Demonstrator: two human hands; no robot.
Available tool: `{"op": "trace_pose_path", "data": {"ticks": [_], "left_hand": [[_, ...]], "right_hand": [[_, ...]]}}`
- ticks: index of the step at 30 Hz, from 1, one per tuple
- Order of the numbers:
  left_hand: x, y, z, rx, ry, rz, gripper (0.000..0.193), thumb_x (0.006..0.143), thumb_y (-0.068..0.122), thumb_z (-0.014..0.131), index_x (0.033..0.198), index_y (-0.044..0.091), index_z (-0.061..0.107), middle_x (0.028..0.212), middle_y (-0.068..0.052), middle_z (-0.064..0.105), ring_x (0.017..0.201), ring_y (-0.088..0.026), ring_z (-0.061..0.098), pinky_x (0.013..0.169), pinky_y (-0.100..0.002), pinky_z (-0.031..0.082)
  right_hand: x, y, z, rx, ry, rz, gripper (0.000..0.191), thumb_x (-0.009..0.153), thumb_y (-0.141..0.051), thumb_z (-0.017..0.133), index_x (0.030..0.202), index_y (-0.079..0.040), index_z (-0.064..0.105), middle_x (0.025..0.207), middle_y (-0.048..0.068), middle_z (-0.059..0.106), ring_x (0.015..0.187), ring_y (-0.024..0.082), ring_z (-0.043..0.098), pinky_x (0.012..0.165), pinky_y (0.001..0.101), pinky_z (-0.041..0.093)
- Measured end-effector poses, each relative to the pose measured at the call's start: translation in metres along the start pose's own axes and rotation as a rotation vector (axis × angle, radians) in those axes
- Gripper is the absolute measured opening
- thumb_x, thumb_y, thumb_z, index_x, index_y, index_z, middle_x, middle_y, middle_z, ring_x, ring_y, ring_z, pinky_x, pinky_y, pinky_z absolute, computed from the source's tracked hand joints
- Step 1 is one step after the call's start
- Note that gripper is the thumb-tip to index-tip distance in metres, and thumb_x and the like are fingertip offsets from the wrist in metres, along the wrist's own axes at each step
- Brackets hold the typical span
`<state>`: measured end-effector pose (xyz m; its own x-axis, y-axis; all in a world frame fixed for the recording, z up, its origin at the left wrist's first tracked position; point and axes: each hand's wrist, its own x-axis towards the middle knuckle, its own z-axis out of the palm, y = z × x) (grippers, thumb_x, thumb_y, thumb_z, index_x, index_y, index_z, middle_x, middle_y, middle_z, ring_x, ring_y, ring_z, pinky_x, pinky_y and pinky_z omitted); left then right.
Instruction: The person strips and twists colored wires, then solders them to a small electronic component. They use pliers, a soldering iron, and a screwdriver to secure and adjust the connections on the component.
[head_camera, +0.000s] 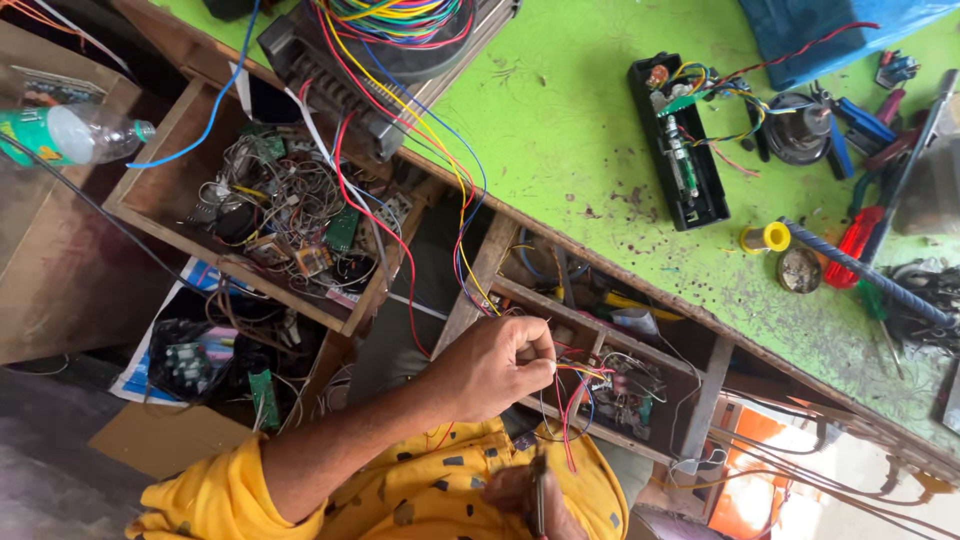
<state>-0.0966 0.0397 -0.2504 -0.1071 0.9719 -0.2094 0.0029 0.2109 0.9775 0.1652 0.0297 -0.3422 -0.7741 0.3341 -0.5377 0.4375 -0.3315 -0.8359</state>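
My left hand (500, 365) reaches out from a yellow spotted sleeve and pinches the ends of several thin coloured wires (455, 215) between thumb and fingers. These red, yellow and blue wires run down from a dark device (335, 75) at the edge of the green workbench (570, 130). My right hand (515, 492) is low in the frame, close to my lap, and grips a thin dark tool (538, 490); what kind of tool it is cannot be told. Under my left hand an open drawer (625, 385) holds circuit boards and loose wires.
A second open wooden drawer (270, 215) at the left is full of tangled wire and parts. A plastic bottle (65, 135) lies further left. On the bench are an open black casing (685, 160), a yellow spool (768, 238), a round tin (798, 270), screwdrivers (855, 245) and a blue cloth (820, 30).
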Motion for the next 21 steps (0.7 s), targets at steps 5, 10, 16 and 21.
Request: {"op": "trace_pose_path", "data": {"ticks": [5,10,16,21], "left_hand": [[0.006,0.004,0.001,-0.007,-0.029,-0.023,0.014,0.086,0.015,0.065,0.081,0.003,0.061,0.061,-0.002,0.061,0.055,-0.008,0.054,0.053,-0.03,0.045],[0.001,0.014,0.004,0.016,-0.057,-0.031,0.013,0.086,0.014,0.065,0.081,0.003,0.06,0.059,-0.001,0.061,0.053,-0.007,0.054,0.052,-0.03,0.045],[-0.003,0.026,-0.002,0.039,-0.027,-0.037,0.013,0.085,0.015,0.065,0.081,0.003,0.061,0.062,-0.003,0.066,0.055,-0.009,0.059,0.054,-0.03,0.048],[-0.001,0.033,0.0,0.158,-0.042,0.005,0.016,0.083,0.017,0.068,0.081,0.002,0.065,0.065,-0.01,0.069,0.058,-0.017,0.067,0.058,-0.034,0.052]], "right_hand": [[-0.01,-0.003,-0.025,-0.176,0.133,0.114,0.077,0.08,0.008,0.055,0.153,-0.007,0.034,0.128,0.011,0.057,0.103,0.022,0.063,0.086,0.0293,0.049],[-0.022,-0.035,-0.046,0.134,0.076,0.103,0.093,0.08,0.01,0.049,0.164,-0.015,0.017,0.146,0.009,0.054,0.115,0.022,0.071,0.095,0.0288,0.053],[-0.017,-0.033,-0.046,-0.199,0.05,-0.46,0.094,0.083,0.01,0.059,0.163,0.0,0.011,0.164,0.021,0.034,0.145,0.029,0.049,0.106,0.0357,0.054],[-0.02,-0.041,-0.052,-0.443,0.167,0.19,0.101,0.082,0.002,0.07,0.163,-0.007,0.008,0.137,0.014,0.058,0.134,0.02,0.056,0.113,0.0285,0.032]]}}
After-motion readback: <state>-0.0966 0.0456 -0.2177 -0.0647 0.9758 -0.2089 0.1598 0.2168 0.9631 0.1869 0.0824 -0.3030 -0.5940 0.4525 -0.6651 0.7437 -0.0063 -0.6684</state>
